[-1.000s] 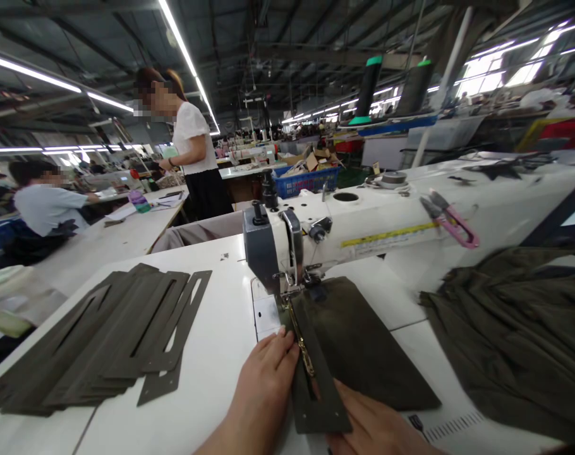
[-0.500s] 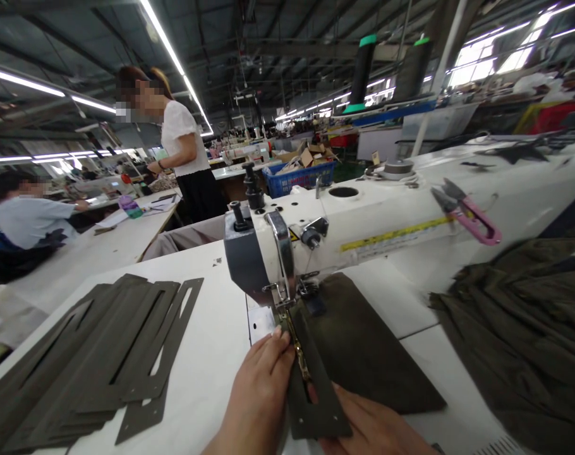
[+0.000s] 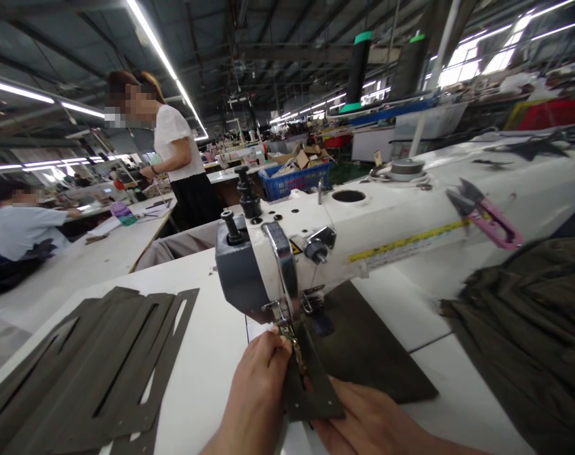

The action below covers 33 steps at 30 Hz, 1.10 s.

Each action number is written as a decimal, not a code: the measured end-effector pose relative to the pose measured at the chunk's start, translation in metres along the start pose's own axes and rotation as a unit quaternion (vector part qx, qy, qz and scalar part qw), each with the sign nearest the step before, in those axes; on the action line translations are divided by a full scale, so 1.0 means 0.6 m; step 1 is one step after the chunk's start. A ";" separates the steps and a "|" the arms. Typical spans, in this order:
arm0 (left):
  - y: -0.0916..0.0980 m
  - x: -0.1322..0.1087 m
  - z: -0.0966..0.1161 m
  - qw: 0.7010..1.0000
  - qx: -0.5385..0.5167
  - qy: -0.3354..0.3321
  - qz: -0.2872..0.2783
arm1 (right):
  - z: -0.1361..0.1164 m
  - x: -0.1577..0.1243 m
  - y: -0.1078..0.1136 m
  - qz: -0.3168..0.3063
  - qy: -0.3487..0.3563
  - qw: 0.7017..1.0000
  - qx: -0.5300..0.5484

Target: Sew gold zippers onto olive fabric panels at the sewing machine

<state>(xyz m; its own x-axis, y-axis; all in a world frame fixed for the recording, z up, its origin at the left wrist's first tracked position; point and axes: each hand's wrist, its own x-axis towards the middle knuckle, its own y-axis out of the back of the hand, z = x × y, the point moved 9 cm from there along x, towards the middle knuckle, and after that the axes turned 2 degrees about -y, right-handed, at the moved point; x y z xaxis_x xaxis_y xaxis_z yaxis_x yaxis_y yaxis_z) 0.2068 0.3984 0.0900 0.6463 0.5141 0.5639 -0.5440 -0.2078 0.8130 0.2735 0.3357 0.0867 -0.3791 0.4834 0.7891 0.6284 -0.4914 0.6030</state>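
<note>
My left hand (image 3: 256,392) presses its fingertips on a slotted olive fabric piece (image 3: 311,395), right beside a gold zipper (image 3: 294,347) running along the slot. My right hand (image 3: 370,423) holds the lower edge of the same piece. That piece lies on a larger dark olive fabric panel (image 3: 373,341) and runs under the presser foot (image 3: 285,325) of a white industrial sewing machine (image 3: 363,243). The machine head hides the needle area in part. A stack of slotted olive pieces (image 3: 102,360) lies to the left of my left hand.
Pink-handled thread snips (image 3: 486,218) rest on the machine arm, and a bunched olive garment (image 3: 529,335) lies at the right. Beyond the table, a person stands in a white top (image 3: 176,142), another sits at the left (image 3: 22,230), and a blue crate (image 3: 292,183) holds cardboard.
The whole view has tilted and shifted, so the machine head sits further left and larger. The slotted piece and zipper have moved slightly further under the presser foot, with both hands following.
</note>
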 end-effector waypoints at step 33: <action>0.018 -0.040 0.048 0.998 -0.067 -0.008 -0.006 | 0.137 0.052 -0.073 -0.214 -0.235 0.938 0.142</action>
<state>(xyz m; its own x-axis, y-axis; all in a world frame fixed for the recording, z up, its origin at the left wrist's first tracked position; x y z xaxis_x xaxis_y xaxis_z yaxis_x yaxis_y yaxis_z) 0.2010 0.3599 0.0897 0.6609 0.5018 0.5580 -0.6023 -0.0890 0.7933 0.2903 0.4317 0.0754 -0.3386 0.8906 0.3036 0.6682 0.0004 0.7440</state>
